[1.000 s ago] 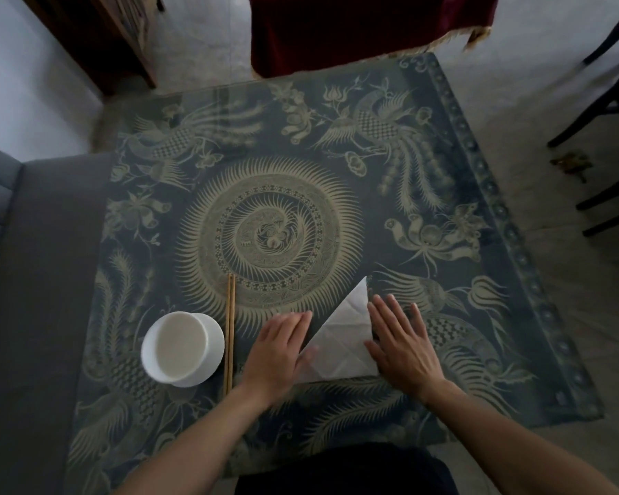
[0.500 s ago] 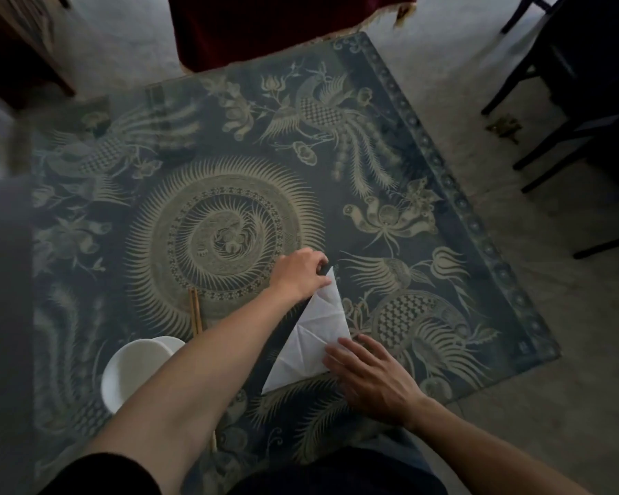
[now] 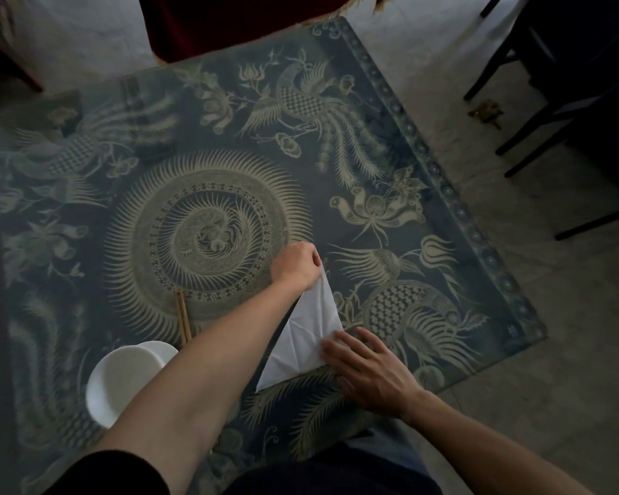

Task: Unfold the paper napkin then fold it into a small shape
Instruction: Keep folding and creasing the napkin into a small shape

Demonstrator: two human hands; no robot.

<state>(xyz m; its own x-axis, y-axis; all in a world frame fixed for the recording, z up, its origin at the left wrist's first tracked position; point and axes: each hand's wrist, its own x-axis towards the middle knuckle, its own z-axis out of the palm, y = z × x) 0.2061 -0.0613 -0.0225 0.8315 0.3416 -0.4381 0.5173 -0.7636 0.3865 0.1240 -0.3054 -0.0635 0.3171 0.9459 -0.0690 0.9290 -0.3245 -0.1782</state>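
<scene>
One napkin (image 3: 301, 337), one white bowl (image 3: 122, 380), two chopsticks (image 3: 183, 316), two hands.

The left hand (image 3: 295, 264) reaches forward, fingers curled in a pinch; the right hand (image 3: 367, 369) lies flat, palm down, fingers spread.

Thin white paper in the napkin (image 3: 302, 337), matt, scored with sharp creases, pinched at its far tip by the left hand (image 3: 295, 263) and pressed flat by the right hand (image 3: 363, 369). Woven cloth on the table (image 3: 390, 166), dull dark blue printed with pale birds and flowers, seemingly under a faintly reflective clear sheet. Smooth white bowl (image 3: 122, 380) of ceramic or plastic, which one unclear; pale bare-wood chopsticks (image 3: 183, 317); deep red velvety cloth (image 3: 236, 19) at the far edge; rough grey stone-like floor (image 3: 551, 351).
</scene>
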